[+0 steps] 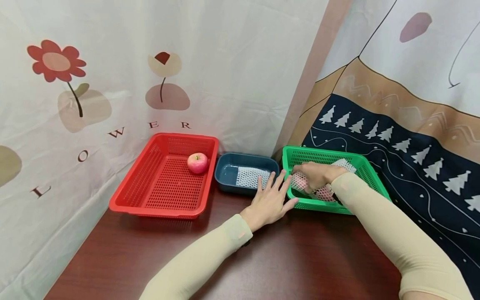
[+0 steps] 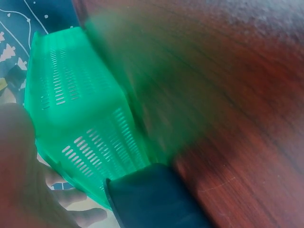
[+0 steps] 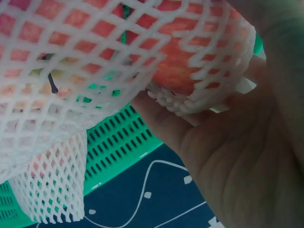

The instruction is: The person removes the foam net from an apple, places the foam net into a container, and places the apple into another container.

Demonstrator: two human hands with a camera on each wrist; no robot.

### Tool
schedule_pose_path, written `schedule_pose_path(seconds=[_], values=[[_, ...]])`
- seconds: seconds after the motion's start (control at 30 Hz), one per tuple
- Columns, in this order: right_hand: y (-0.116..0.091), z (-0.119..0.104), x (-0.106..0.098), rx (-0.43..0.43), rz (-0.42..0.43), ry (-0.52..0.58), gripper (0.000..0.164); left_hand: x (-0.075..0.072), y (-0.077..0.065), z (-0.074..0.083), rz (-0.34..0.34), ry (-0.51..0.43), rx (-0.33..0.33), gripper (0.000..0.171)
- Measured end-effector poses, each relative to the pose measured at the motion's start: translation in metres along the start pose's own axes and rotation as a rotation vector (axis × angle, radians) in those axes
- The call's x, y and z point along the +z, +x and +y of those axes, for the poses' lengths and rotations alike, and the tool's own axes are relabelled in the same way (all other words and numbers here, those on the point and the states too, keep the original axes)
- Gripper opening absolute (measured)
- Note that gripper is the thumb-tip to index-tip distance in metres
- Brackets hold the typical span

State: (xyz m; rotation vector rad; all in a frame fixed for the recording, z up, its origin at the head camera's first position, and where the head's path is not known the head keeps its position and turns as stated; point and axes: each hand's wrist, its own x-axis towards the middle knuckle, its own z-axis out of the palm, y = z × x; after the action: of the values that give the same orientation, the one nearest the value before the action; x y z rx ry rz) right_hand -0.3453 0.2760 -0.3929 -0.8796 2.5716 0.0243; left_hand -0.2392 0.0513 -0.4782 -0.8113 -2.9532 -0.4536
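Note:
My right hand (image 1: 316, 175) reaches down into the green basket (image 1: 320, 205) and grips an apple in a white foam net (image 3: 183, 66). Beside it in the right wrist view lies another netted apple (image 3: 57, 61), its stem showing through the mesh. A further piece of foam net (image 3: 54, 178) hangs over toward the basket's side. My left hand (image 1: 268, 204) has its fingers spread, above the near edge of the dark blue box (image 1: 225, 171) and close to the green basket; contact cannot be told. Inside the blue box lies a flat white foam net (image 1: 249, 177).
A red basket (image 1: 123, 200) stands at the left with one bare apple (image 1: 197, 163) in it. All the containers sit in a row on the dark wooden table (image 1: 285, 266). A printed curtain (image 1: 232, 75) hangs right behind them and down the right side.

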Motion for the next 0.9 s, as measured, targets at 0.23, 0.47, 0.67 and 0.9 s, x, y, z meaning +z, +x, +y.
schedule_pose_path(seconds=[0.23, 0.47, 0.67, 0.9], values=[[-0.002, 0.002, -0.003, -0.018, 0.056, 0.024, 0.079, 0.001, 0.0, 0.0, 0.006, -0.017, -0.006, 0.081], [-0.003, 0.002, -0.008, -0.033, 0.109, 0.049, 0.075, 0.001, 0.001, 0.0, 0.0, -0.011, -0.007, 0.082], [-0.006, 0.001, -0.012, -0.034, 0.147, 0.063, 0.075, 0.001, 0.001, 0.001, -0.005, -0.008, -0.015, 0.082], [-0.011, 0.001, -0.014, -0.029, 0.195, 0.106, 0.073, 0.001, 0.001, 0.001, -0.006, -0.01, -0.014, 0.082]])
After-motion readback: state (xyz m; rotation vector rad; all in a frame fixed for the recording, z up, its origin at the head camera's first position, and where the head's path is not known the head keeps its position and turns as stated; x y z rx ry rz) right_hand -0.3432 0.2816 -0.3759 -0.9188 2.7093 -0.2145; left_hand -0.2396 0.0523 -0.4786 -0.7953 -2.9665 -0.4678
